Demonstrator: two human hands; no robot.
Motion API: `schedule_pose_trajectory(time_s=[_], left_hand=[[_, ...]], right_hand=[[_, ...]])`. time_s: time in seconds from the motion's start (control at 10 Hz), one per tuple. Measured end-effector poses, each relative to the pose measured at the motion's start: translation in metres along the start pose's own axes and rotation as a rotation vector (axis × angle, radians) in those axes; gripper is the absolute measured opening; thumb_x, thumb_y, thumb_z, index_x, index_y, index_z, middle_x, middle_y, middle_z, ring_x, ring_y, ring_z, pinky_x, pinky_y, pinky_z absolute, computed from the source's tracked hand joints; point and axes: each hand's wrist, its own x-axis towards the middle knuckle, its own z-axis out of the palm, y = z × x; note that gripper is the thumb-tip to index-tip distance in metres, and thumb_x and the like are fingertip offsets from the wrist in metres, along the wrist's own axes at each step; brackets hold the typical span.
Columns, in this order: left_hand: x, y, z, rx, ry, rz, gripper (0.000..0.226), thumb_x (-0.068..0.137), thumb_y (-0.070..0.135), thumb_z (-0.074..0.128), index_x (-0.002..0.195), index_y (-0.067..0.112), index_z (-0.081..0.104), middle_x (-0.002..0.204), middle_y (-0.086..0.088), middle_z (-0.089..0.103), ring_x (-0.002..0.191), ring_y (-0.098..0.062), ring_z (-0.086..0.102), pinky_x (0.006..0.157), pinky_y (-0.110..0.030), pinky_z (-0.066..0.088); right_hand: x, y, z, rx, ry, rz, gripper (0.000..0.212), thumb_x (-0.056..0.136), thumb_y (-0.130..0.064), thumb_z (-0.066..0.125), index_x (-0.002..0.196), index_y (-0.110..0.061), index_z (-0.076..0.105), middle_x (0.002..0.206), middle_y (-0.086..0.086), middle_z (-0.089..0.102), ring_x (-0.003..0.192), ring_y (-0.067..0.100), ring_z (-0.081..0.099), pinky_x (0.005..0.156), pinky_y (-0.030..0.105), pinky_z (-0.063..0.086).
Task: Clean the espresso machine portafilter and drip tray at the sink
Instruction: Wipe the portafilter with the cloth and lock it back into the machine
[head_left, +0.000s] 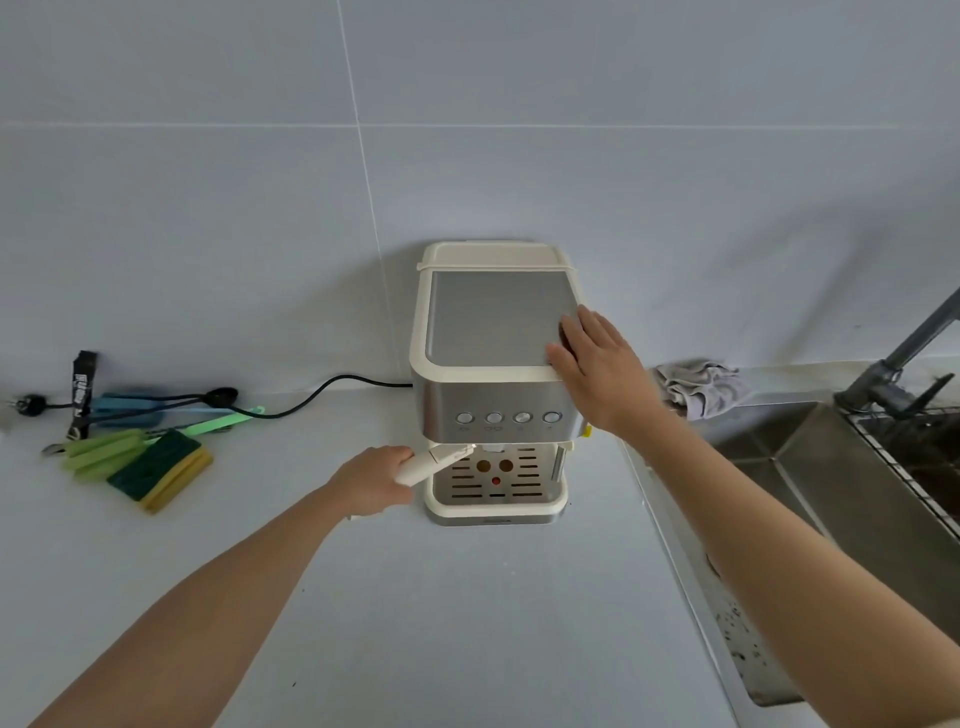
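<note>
plug (28, 404): lay loose on the tabletop (467, 597), far left of the espresso machine (498, 332).
black strap (82, 387): lay far left of the machine, close to the wall.
brushes (104, 452): blue and green handles lay in a heap well left of the machine.
sponge (161, 470): green and yellow, it lay left of the machine, nearer to it than the brushes.
power cord (322, 392): black, it ran along the tabletop from the machine's back left side out to the left and crossed the brushes.
left hand (371, 480): was at the machine's front left, fingers curled round the portafilter handle.
portafilter (428, 464): its cream handle stuck out to the front left from under the machine's button panel; its head was hidden there.
espresso machine: cream and steel, it stood against the wall with 4 round buttons (508, 417) across its front.
drip tray (496, 483): sat in the machine's base, its slotted grate showing 2 round brown marks and 1 red dot.
right hand (597, 364): lay flat on the machine's top at the front right corner, fingers straight and close together, thumb apart, gripping nothing.
cloth (701, 387): grey and crumpled, it lay right of the machine by the wall.
sink (779, 457): steel, it was set into the tabletop right of the machine, apart from it.
faucet (904, 358): rose over the sink, far right of the machine.
wire rack (924, 447): sat at the sink's far side from the machine.
</note>
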Motion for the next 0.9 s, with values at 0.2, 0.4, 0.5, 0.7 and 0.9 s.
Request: schedule_pose_trajectory(time_s=[0.2,0.4,0.5,0.7,0.9], left_hand=[[0.007,-0.003,-0.006,0.006,-0.005,0.003,0.018,0.079,0.013,0.058,0.096,0.013,0.052,0.084,-0.002,0.056,0.055,-0.016,0.05,0.053,-0.022,0.036],[0.018,-0.004,-0.011,-0.024,0.007,0.014,0.032,0.077,0.014,0.058,0.109,0.01,0.057,0.089,-0.003,0.059,0.052,-0.015,0.052,0.056,-0.023,0.04],[0.02,-0.002,-0.013,-0.027,0.008,0.027,0.03,0.078,0.014,0.058,0.108,0.013,0.057,0.086,-0.001,0.059,0.05,-0.013,0.051,0.053,-0.022,0.039],[0.024,0.0,-0.016,-0.012,0.014,0.049,0.021,0.078,0.012,0.058,0.097,0.021,0.055,0.088,-0.001,0.059,0.055,-0.015,0.052,0.051,-0.021,0.039],[0.023,0.007,-0.029,-0.009,0.017,0.071,0.02,0.08,0.012,0.057,0.093,0.026,0.052,0.081,0.002,0.056,0.051,-0.009,0.048,0.046,-0.018,0.034]], right_hand=[[0.003,-0.002,0.0,0.009,-0.061,0.04,0.065,0.097,-0.045,-0.004,0.112,-0.008,0.047,0.117,0.006,0.04,0.107,0.019,0.034,0.088,0.036,0.052],[0.003,0.003,0.003,0.076,-0.075,-0.118,0.028,0.094,-0.025,0.02,0.095,-0.006,0.041,0.092,0.02,0.053,0.092,0.027,0.028,0.092,0.04,0.03],[0.002,0.006,0.005,0.045,0.037,-0.159,0.034,0.093,-0.023,0.022,0.092,-0.001,0.048,0.089,0.021,0.052,0.09,0.027,0.028,0.093,0.043,0.03],[0.002,0.009,0.007,-0.057,0.201,-0.33,0.007,0.087,-0.013,0.033,0.082,-0.013,0.028,0.077,0.017,0.049,0.081,0.025,0.027,0.081,0.036,0.027],[0.003,0.01,0.01,-0.05,0.208,-0.315,0.011,0.089,-0.012,0.033,0.079,-0.013,0.031,0.076,0.015,0.047,0.08,0.024,0.026,0.08,0.037,0.028]])
